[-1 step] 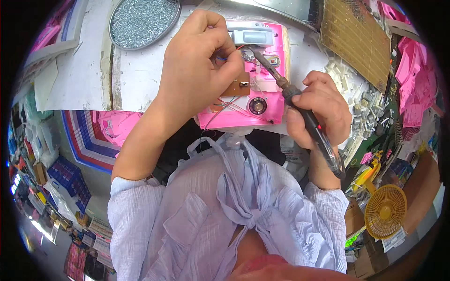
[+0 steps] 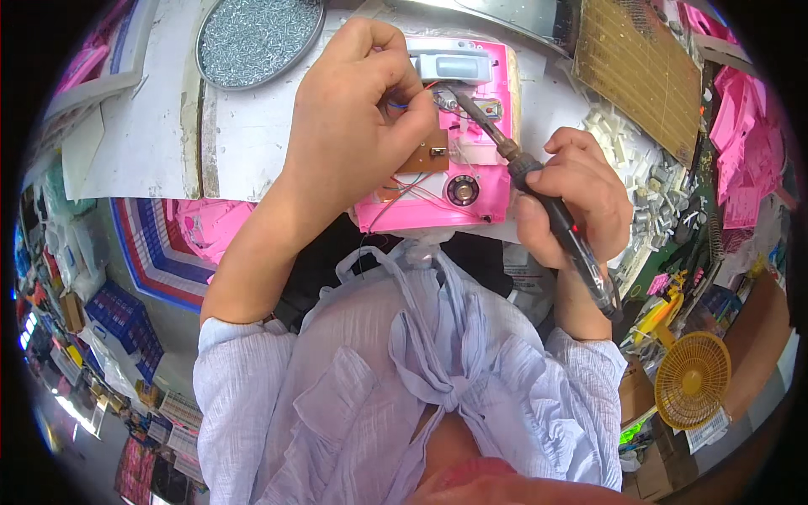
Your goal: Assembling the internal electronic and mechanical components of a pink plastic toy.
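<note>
A pink plastic housing lies before me, with a brown circuit board, a round speaker, a grey case part and thin coloured wires. Over its left side, my left hand pinches a thin wire between thumb and fingers; the hand hides part of the board. My right hand grips a black soldering iron by its handle. The iron slants up and left, its tip close to the small metal part near the pinched wire. Whether the tip touches cannot be made out.
A round tray of screws stands at the back left. White and metal small parts are heaped to the right, below a tan perforated board. Pink parts fill a striped basket at lower left. A yellow fan stands at lower right.
</note>
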`<control>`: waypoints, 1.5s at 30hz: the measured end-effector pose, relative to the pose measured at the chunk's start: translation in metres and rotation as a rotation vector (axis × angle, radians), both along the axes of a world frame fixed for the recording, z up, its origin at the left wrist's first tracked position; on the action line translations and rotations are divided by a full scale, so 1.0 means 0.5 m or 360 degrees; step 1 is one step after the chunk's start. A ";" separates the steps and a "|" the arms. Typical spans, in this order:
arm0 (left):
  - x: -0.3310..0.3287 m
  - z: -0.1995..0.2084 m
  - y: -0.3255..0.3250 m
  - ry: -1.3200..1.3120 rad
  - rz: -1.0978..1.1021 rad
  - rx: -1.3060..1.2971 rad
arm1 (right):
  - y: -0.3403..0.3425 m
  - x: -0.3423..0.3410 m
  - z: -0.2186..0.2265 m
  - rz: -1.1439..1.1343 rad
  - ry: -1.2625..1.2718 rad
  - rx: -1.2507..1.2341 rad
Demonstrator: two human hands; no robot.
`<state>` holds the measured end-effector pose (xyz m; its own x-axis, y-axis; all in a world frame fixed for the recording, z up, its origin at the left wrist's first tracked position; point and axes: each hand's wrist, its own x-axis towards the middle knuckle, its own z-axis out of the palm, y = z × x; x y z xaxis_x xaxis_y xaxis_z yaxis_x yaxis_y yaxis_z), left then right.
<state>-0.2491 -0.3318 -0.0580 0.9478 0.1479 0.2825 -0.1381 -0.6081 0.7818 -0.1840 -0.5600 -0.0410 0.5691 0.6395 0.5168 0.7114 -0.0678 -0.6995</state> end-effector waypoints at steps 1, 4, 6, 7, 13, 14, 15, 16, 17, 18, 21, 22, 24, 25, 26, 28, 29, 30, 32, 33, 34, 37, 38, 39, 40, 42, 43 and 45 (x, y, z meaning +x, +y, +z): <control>0.000 0.000 0.000 0.0001 0.0006 -0.0006 | -0.003 0.002 -0.001 0.0024 -0.0021 0.0012; 0.001 0.003 -0.002 0.0003 0.0016 -0.0002 | -0.006 0.006 -0.004 0.0061 -0.0059 0.0041; 0.001 0.002 -0.002 0.0004 0.0020 0.0002 | -0.002 0.007 -0.001 0.0050 -0.0050 0.0051; 0.000 0.001 -0.002 0.0005 0.0020 0.0001 | -0.002 0.009 0.002 0.0057 -0.0053 0.0024; 0.004 -0.005 -0.004 -0.0080 0.0048 0.0063 | 0.006 0.018 0.015 0.0052 -0.0111 0.0009; 0.003 -0.007 -0.004 -0.0069 0.0045 0.0059 | 0.012 0.022 0.014 0.0057 -0.0123 0.0041; 0.002 -0.006 -0.005 -0.0059 0.0050 0.0056 | 0.016 0.026 0.013 0.0059 -0.0138 0.0051; 0.002 -0.005 -0.007 -0.0048 0.0056 0.0053 | 0.019 0.029 0.013 0.0062 -0.0154 0.0061; 0.002 -0.005 -0.007 -0.0037 0.0064 0.0051 | 0.022 0.031 0.012 0.0063 -0.0173 0.0050; 0.003 -0.006 -0.007 -0.0055 0.0065 0.0062 | 0.024 0.032 0.013 0.0064 -0.0180 0.0037; 0.005 -0.009 -0.007 -0.0108 0.0068 0.0088 | 0.029 0.033 0.015 0.0061 -0.0176 -0.0006; 0.005 -0.010 -0.007 -0.0125 0.0070 0.0092 | 0.031 0.034 0.015 0.0061 -0.0181 0.0006; 0.005 -0.010 -0.008 -0.0138 0.0077 0.0094 | 0.034 0.034 0.012 0.0065 -0.0188 0.0034; 0.005 -0.010 -0.008 -0.0136 0.0080 0.0092 | 0.034 0.034 0.012 0.0064 -0.0176 0.0038; 0.005 -0.010 -0.008 -0.0135 0.0080 0.0089 | 0.033 0.034 0.011 0.0061 -0.0165 0.0042; 0.006 -0.013 -0.007 -0.0151 0.0085 0.0106 | 0.034 0.033 0.009 0.0061 -0.0158 0.0050; 0.006 -0.014 -0.007 -0.0159 0.0088 0.0114 | 0.035 0.034 0.009 0.0065 -0.0163 0.0053; 0.006 -0.015 -0.008 -0.0162 0.0093 0.0114 | 0.036 0.035 0.009 0.0068 -0.0169 0.0056; 0.006 -0.016 -0.010 -0.0169 0.0104 0.0113 | 0.037 0.036 0.011 0.0065 -0.0186 0.0048; 0.006 -0.017 -0.011 -0.0164 0.0109 0.0128 | 0.038 0.037 0.011 0.0064 -0.0194 0.0043; 0.006 -0.017 -0.012 -0.0158 0.0115 0.0142 | 0.037 0.037 0.010 0.0054 -0.0193 0.0041; 0.008 -0.019 -0.013 -0.0192 0.0125 0.0188 | 0.036 0.035 0.008 0.0034 -0.0197 0.0041; 0.009 -0.020 -0.013 -0.0212 0.0127 0.0203 | 0.037 0.035 0.009 0.0033 -0.0203 0.0040; 0.009 -0.020 -0.013 -0.0213 0.0129 0.0214 | 0.037 0.035 0.010 0.0032 -0.0208 0.0039; 0.009 -0.020 -0.013 -0.0214 0.0130 0.0224 | 0.038 0.034 0.011 0.0028 -0.0193 0.0033; 0.010 -0.021 -0.014 -0.0218 0.0134 0.0244 | 0.038 0.032 0.012 0.0021 -0.0166 0.0017; 0.010 -0.022 -0.015 -0.0221 0.0136 0.0255 | 0.037 0.031 0.014 0.0023 -0.0164 -0.0006; 0.010 -0.021 -0.017 -0.0203 0.0156 0.0254 | 0.035 0.032 0.020 0.0030 -0.0159 -0.0049</control>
<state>-0.2439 -0.3403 -0.0687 0.8861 0.1813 0.4265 -0.1641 -0.7379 0.6547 -0.1679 -0.5425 -0.0311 0.5034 0.6659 0.5506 0.7789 -0.0739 -0.6228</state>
